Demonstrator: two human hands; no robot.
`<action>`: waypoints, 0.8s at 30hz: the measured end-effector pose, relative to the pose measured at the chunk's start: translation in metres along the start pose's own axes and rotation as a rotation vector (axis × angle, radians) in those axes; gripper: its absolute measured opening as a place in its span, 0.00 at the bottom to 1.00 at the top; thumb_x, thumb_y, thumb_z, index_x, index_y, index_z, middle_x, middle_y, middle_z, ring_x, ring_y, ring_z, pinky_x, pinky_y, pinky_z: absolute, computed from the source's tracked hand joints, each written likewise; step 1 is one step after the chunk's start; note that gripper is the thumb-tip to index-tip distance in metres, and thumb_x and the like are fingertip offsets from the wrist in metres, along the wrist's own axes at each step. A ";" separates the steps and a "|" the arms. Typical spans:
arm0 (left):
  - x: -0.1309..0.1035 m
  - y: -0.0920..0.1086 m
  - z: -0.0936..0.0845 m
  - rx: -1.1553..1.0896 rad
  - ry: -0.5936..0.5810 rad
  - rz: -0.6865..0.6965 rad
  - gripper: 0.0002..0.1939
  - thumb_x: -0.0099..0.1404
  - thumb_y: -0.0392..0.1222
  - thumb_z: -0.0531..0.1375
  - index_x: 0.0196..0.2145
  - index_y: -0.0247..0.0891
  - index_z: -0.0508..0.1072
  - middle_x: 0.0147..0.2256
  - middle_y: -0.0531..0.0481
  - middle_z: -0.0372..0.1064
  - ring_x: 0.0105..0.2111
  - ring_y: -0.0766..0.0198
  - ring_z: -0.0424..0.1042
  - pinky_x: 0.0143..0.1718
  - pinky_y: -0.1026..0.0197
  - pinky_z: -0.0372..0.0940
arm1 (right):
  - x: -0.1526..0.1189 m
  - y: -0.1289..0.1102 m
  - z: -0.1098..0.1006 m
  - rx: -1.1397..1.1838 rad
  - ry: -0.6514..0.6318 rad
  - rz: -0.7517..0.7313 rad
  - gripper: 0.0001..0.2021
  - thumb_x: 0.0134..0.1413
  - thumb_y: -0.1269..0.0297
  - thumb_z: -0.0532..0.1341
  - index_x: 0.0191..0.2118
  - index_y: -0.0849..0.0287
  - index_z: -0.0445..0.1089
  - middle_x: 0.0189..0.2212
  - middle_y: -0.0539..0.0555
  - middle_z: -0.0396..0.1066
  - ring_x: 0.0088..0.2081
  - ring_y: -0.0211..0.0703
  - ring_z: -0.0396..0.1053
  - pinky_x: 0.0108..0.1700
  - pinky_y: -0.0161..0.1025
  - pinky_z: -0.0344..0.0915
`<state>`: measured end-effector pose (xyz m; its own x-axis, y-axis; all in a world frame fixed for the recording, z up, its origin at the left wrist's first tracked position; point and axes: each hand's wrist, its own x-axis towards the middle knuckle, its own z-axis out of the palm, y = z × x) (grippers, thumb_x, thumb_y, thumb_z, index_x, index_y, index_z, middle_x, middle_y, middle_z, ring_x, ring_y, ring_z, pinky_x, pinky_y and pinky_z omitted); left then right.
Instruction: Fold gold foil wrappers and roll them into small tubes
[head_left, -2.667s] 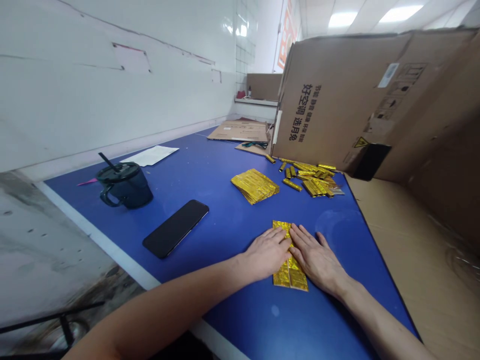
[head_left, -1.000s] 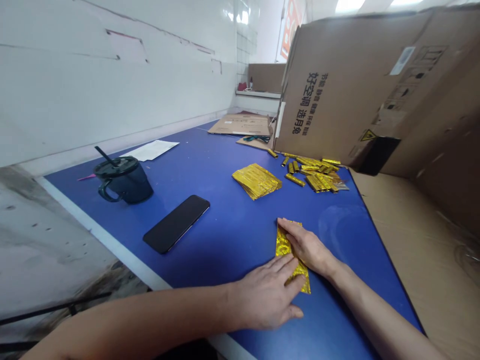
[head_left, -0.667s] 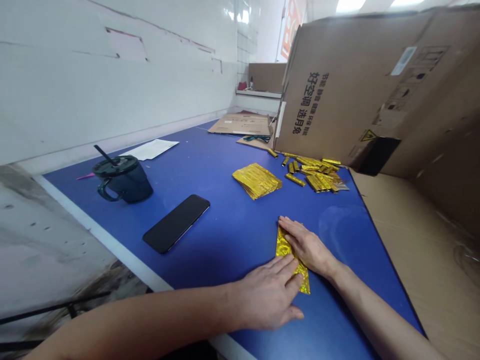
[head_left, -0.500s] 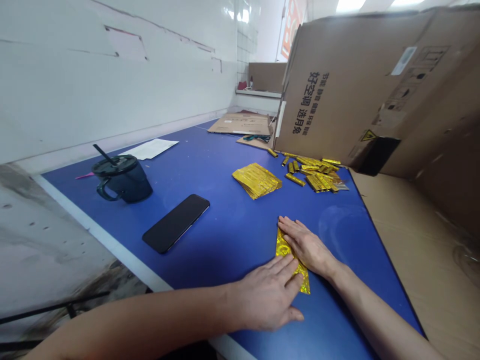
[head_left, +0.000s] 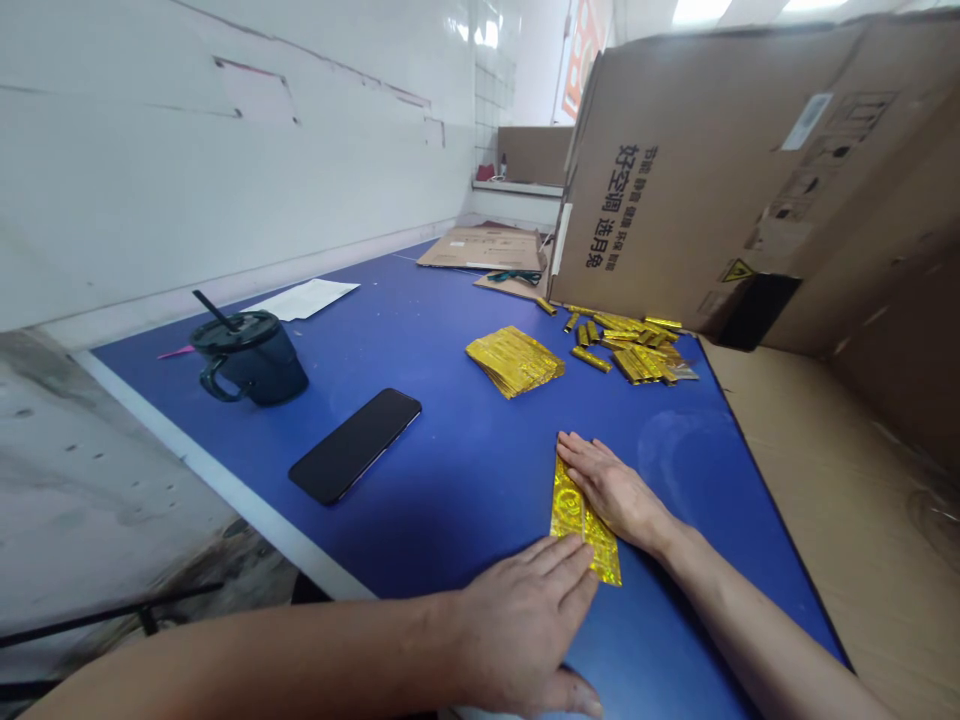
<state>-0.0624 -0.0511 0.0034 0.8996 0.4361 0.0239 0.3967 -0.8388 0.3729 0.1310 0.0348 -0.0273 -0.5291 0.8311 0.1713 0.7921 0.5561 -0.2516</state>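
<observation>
Gold sheet point(head_left: 568, 506) flat on the blue table point(head_left: 450, 460), near edge, under both hands; long side runs away from the person. Round mark visible between the hands.

Left hand point(head_left: 525, 615): open, palm down, fingertips on the sheet's near part, thumb spread out to the side over the table. Grips nothing.

Right hand point(head_left: 616, 492): also open, laid along the sheet's right side, fingers close together and reaching its far end. No grasp seen; palm side hidden.

Beyond the sheet, a little left: stack point(head_left: 514, 362) of gold sheets, slightly fanned. Right of that, loose pile of gold rolls point(head_left: 637, 362), near the foot of a big cardboard box point(head_left: 690, 170). Several rolls lie apart from the pile.

Left side: phone point(head_left: 356, 445), dark screen up. Farther left, dark mug point(head_left: 255, 362), lidded, straw point(head_left: 214, 311) leaning. White paper point(head_left: 304, 298) behind it. Flat cardboard point(head_left: 480, 249) at the far end.
</observation>
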 end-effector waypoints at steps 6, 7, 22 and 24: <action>0.004 0.002 0.006 0.035 0.088 -0.034 0.36 0.57 0.60 0.50 0.52 0.24 0.56 0.53 0.35 0.54 0.55 0.53 0.49 0.56 0.58 0.42 | 0.000 -0.001 -0.002 -0.017 -0.028 0.018 0.20 0.57 0.64 0.44 0.54 0.58 0.57 0.56 0.55 0.53 0.57 0.42 0.47 0.56 0.49 0.46; 0.004 0.002 0.007 0.035 0.094 -0.032 0.37 0.57 0.60 0.49 0.52 0.24 0.56 0.53 0.35 0.54 0.55 0.53 0.49 0.56 0.57 0.42 | 0.000 -0.001 -0.003 -0.026 -0.031 0.040 0.20 0.57 0.63 0.44 0.55 0.58 0.56 0.56 0.55 0.52 0.57 0.43 0.47 0.56 0.50 0.45; 0.001 0.003 0.009 0.004 0.103 -0.038 0.39 0.56 0.62 0.48 0.53 0.24 0.54 0.54 0.34 0.52 0.56 0.52 0.47 0.55 0.55 0.43 | -0.010 -0.016 -0.016 -0.139 0.036 0.188 0.42 0.46 0.41 0.49 0.61 0.61 0.36 0.60 0.63 0.36 0.60 0.52 0.33 0.55 0.60 0.35; 0.001 0.003 0.008 0.005 0.106 -0.039 0.39 0.56 0.61 0.49 0.53 0.24 0.55 0.53 0.34 0.53 0.55 0.52 0.48 0.56 0.56 0.42 | -0.009 -0.026 -0.014 -0.156 -0.027 0.090 0.43 0.44 0.39 0.50 0.61 0.60 0.36 0.60 0.63 0.34 0.60 0.54 0.32 0.55 0.59 0.32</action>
<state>-0.0586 -0.0557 -0.0033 0.8593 0.5000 0.1079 0.4318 -0.8222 0.3707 0.1196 0.0124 -0.0093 -0.4602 0.8785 0.1283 0.8732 0.4740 -0.1136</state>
